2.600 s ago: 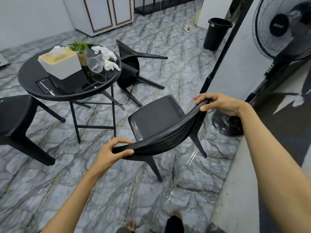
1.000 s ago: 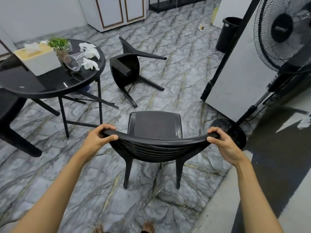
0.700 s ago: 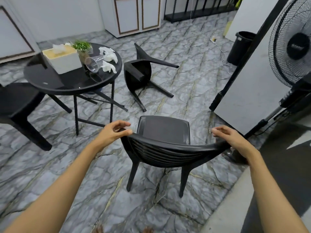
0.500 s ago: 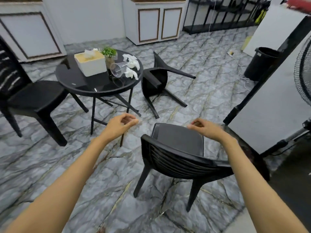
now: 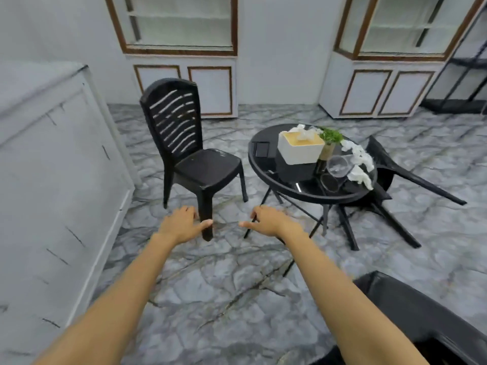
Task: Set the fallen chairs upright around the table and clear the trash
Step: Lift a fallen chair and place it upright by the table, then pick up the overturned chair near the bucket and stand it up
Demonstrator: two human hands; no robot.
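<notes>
A round black table [image 5: 303,192] stands right of centre. On it lie crumpled white tissues [image 5: 359,164] and a clear plastic cup [image 5: 338,165] tipped on its side. A black chair [image 5: 400,177] lies fallen on the floor behind the table's right side. A tall black chair [image 5: 184,151] stands upright left of the table. The seat of another black chair [image 5: 421,309] shows at the bottom right corner. My left hand [image 5: 181,223] and my right hand [image 5: 268,219] are stretched out low in front of me, empty, fingers apart.
A white tissue box [image 5: 300,150], a small potted plant [image 5: 330,143] and a dark flat device [image 5: 262,149] also sit on the table. White cabinets [image 5: 376,90] line the back wall. A grey panel [image 5: 52,180] fills the left side. The floor is grey marble.
Both hands have let go of the near chair's backrest, which now stands upright. My view has swung left, bringing the tall upright chair and back cabinets into sight.
</notes>
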